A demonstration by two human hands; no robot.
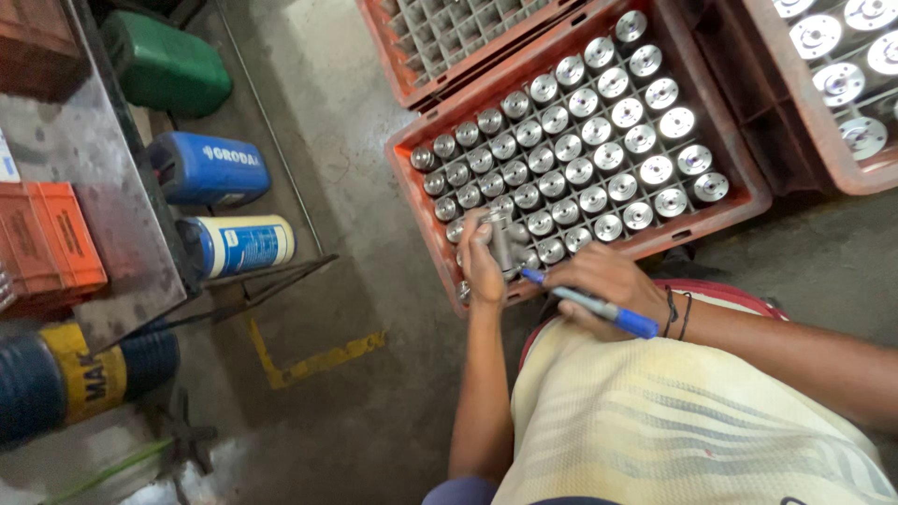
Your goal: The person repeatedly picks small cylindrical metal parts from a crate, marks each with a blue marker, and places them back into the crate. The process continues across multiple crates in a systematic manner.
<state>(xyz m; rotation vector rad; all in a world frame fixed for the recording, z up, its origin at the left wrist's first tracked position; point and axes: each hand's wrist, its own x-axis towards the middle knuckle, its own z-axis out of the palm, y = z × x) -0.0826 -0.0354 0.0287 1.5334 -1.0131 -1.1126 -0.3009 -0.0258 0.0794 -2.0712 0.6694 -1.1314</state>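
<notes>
Left hand clamped around one metal cylinder, held upright just above the near edge of the red crate. Right hand closed on a blue marker pen, tip pointing at the cylinder's side, touching it or just short of it; cannot tell which.

Crate sits on the concrete floor, divided into a grid of cells. Nearly every cell holds a cylinder standing on end, shiny round faces up. Cells at the near corner are hidden behind the hands, so the gap left by the lifted piece is not visible.

Progress: no ink marks show on any top face; sides are hidden in the cells. How many pieces are already marked cannot be read. Judged from the full crate, one piece is in hand and many may remain.

More crates beyond: one with empty dividers, one with larger round parts.
</notes>
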